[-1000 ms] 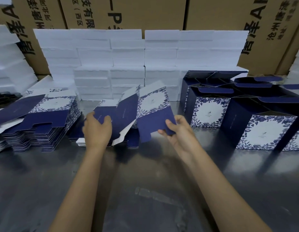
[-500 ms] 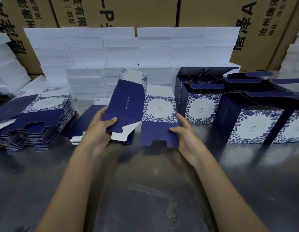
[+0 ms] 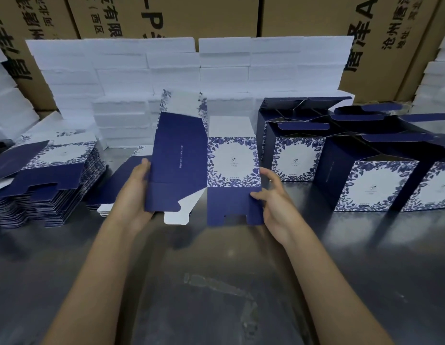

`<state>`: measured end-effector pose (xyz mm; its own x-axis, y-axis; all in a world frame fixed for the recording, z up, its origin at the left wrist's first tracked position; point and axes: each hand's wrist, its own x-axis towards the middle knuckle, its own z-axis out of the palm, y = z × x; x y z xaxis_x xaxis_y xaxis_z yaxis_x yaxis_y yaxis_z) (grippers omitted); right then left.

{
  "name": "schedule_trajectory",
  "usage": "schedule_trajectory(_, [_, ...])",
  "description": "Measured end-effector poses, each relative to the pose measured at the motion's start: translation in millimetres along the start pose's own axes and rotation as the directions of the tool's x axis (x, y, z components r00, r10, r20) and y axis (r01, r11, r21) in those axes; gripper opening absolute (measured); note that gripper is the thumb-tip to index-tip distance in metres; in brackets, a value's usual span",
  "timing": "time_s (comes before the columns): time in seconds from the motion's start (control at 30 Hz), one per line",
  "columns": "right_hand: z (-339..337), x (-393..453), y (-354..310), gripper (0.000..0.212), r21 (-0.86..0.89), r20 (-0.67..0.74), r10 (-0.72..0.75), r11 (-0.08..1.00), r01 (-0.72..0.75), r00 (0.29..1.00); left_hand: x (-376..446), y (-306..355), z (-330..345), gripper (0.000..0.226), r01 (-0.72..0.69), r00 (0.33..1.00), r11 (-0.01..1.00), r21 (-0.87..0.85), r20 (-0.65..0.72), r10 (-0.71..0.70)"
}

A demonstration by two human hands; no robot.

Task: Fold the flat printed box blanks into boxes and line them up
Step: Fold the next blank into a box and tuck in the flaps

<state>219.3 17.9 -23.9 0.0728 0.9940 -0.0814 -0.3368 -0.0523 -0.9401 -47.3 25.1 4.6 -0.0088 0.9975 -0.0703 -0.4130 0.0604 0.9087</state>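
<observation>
since half a second ago the blank [image 3: 206,168] has opened squarer, its navy and floral panels now facing the person. left hand [image 3: 134,192] grips the navy panel's outer edge, right hand [image 3: 271,202] pinches the floral panel's bottom flap, both holding it upright above the table [image 3: 216,282]. the step looks like squaring the sleeve; next, tucking the bottom flaps. beyond lie the stack [image 3: 49,185] on the left and the boxes [image 3: 366,165] on the right.

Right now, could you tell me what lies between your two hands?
In the head view, only the box blank spans between the left hand and right hand; both hold it.
</observation>
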Motion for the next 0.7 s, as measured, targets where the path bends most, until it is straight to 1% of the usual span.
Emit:
schedule_trajectory(0.03, [0, 0, 0, 0.058, -0.012, -0.020, 0.005, 1.000, -0.006, 1.000, -1, 1, -1, 0.043, 0.028, 0.997, 0.999, -0.042, 0.069, -0.025])
schedule_trajectory(0.07, [0, 0, -1, 0.058, -0.024, -0.039, 0.005, 1.000, -0.006, 0.999, -1, 1, -3, 0.045, 0.039, 0.992, 0.997, -0.069, 0.127, -0.030])
schedule_trajectory(0.1, [0, 0, -1, 0.057, -0.032, -0.057, -0.001, 0.999, -0.001, 0.998, -2, 2, -4, 0.044, 0.050, 0.984, 0.994, -0.092, 0.175, -0.033])
schedule_trajectory(0.17, [1, -1, -2, 0.056, -0.035, -0.088, -0.009, 0.999, 0.006, 0.996, -3, 2, -4, 0.039, 0.063, 0.976, 0.987, -0.145, 0.215, -0.030])
schedule_trajectory(0.27, [5, -4, -5, 0.052, 0.028, -0.100, 0.014, 1.000, -0.011, 0.995, -9, 2, 3, 0.040, 0.042, 0.977, 0.983, -0.177, 0.213, -0.004])
schedule_trajectory(0.33, [9, -7, -5, 0.048, 0.070, -0.084, 0.043, 0.997, -0.037, 0.996, -13, 2, 12, 0.042, 0.008, 0.977, 0.989, -0.151, 0.214, 0.024])
schedule_trajectory(0.37, [11, -9, -6, 0.044, 0.076, -0.075, 0.060, 0.996, -0.055, 0.995, -16, 1, 16, 0.039, -0.017, 0.975, 0.990, -0.140, 0.215, 0.047])
schedule_trajectory(0.43, [14, -13, -6, 0.032, 0.032, -0.036, 0.112, 0.993, -0.111, 0.993, -20, 1, 24, 0.040, -0.060, 0.975, 0.991, -0.116, 0.208, 0.083])
schedule_trajectory(0.47, [16, -14, -6, 0.029, -0.013, -0.004, 0.152, 0.988, -0.152, 0.988, -21, 1, 28, 0.043, -0.035, 0.966, 0.992, -0.123, 0.250, 0.065])
schedule_trajectory(0.5, [17, -15, -5, 0.033, -0.061, 0.022, 0.193, 0.980, -0.191, 0.981, -23, 2, 32, 0.046, -0.001, 0.955, 0.990, -0.144, 0.293, 0.044])
schedule_trajectory(0.53, [18, -15, -5, 0.036, -0.092, 0.026, 0.221, 0.972, -0.218, 0.975, -24, 3, 35, 0.046, 0.001, 0.949, 0.985, -0.174, 0.310, 0.054])
schedule_trajectory(0.57, [19, -15, -5, 0.036, -0.094, 0.017, 0.225, 0.970, -0.222, 0.974, -24, 4, 36, 0.044, -0.031, 0.950, 0.979, -0.204, 0.297, 0.092])
schedule_trajectory(0.63, [19, -14, -4, 0.027, -0.018, 0.001, 0.190, 0.982, -0.190, 0.982, -23, 6, 35, 0.039, -0.119, 0.952, 0.964, -0.239, 0.250, 0.179])
schedule_trajectory(0.7, [19, -14, -3, 0.032, 0.082, 0.014, 0.184, 0.979, -0.184, 0.983, -20, 6, 31, 0.036, -0.141, 0.941, 0.944, -0.297, 0.255, 0.221])
